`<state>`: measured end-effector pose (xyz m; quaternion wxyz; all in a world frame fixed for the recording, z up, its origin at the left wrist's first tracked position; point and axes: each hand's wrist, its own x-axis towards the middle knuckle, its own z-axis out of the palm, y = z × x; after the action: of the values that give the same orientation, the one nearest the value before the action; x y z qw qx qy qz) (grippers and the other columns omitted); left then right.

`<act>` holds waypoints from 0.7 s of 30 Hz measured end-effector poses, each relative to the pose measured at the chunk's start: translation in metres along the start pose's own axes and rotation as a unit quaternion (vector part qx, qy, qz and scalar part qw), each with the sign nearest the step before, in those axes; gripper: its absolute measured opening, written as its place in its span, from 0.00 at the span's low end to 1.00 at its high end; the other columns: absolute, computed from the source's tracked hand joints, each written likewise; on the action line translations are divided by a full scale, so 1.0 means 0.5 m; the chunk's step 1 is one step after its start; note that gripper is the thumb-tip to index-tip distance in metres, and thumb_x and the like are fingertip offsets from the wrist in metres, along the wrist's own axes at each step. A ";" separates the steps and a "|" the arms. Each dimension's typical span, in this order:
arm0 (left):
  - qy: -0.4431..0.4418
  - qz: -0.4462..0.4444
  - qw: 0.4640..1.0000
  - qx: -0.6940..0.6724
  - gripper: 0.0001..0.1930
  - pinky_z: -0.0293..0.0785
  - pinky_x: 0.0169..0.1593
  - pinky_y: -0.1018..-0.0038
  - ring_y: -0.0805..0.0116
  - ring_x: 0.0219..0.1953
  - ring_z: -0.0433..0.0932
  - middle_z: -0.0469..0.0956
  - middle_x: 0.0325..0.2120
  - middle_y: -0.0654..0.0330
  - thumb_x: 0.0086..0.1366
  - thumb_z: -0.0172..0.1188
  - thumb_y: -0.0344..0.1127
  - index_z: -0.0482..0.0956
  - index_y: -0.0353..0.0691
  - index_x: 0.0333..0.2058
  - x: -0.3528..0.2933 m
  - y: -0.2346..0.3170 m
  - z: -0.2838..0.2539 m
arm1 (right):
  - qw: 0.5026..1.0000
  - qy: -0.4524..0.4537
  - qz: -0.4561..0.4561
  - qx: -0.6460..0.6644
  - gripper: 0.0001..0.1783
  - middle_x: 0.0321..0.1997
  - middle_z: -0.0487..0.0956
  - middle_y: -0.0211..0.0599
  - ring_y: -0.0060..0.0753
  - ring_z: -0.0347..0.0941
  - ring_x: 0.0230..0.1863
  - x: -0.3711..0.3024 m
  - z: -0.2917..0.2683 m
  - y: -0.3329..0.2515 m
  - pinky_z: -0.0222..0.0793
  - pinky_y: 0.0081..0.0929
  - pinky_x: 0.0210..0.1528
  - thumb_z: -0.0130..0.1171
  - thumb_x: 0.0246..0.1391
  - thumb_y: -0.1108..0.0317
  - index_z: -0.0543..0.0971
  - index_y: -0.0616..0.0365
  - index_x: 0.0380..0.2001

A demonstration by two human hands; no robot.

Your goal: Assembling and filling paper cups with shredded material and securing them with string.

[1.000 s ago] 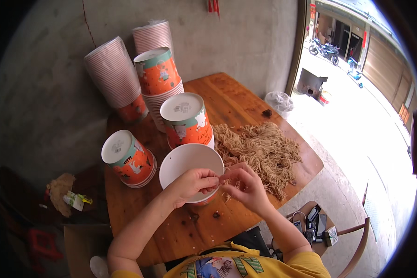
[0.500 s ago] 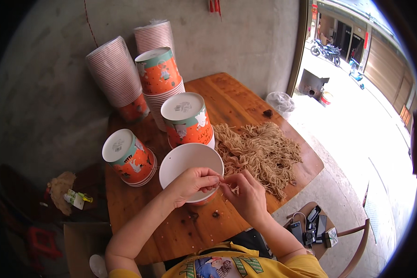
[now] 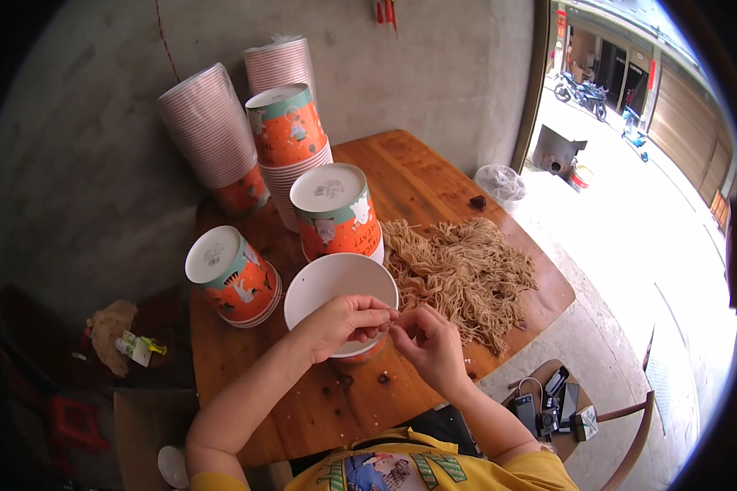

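Observation:
Above the right rim of an upright paper bucket (image 3: 323,286), white inside, my two hands meet fingertip to fingertip. My left hand (image 3: 345,326) reaches across the bucket's opening with thumb and fingers pinched together. Just beside it, my right hand (image 3: 431,344) is also closed in a pinch, its fingers curled. Whatever lies between the fingertips is too small to make out. Right behind my right hand a loose heap of tan cords (image 3: 471,274) spreads over the wooden table (image 3: 303,417).
Upside-down orange and green buckets (image 3: 336,221) stand behind the open one, another short stack (image 3: 233,282) at its left. Tall stacks of buckets in plastic (image 3: 209,123) lean near the wall. A chair (image 3: 577,401) at lower right holds phones and small devices.
My hands stay at the bucket's rim, fingers shifting slightly. A thin tan strand seen by my right fingers earlier no longer shows. The whole view has shifted a little.

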<state>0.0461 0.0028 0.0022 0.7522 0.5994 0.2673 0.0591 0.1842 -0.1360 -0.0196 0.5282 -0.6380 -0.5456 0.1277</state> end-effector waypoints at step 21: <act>0.057 0.013 0.998 -0.004 0.10 0.73 0.40 0.81 0.77 0.33 0.75 0.76 0.32 0.62 0.61 0.59 0.25 0.71 0.36 0.41 -0.018 0.008 0.028 | 0.993 -0.040 0.029 0.108 0.09 0.27 0.78 0.33 0.17 0.72 0.24 0.006 -0.007 0.029 0.67 0.17 0.27 0.60 0.57 0.72 0.75 0.60 0.41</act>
<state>0.0460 -0.0123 0.0107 0.7370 0.5956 0.3023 0.1040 0.1961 -0.1330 -0.0287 0.5677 -0.5873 -0.5305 0.2266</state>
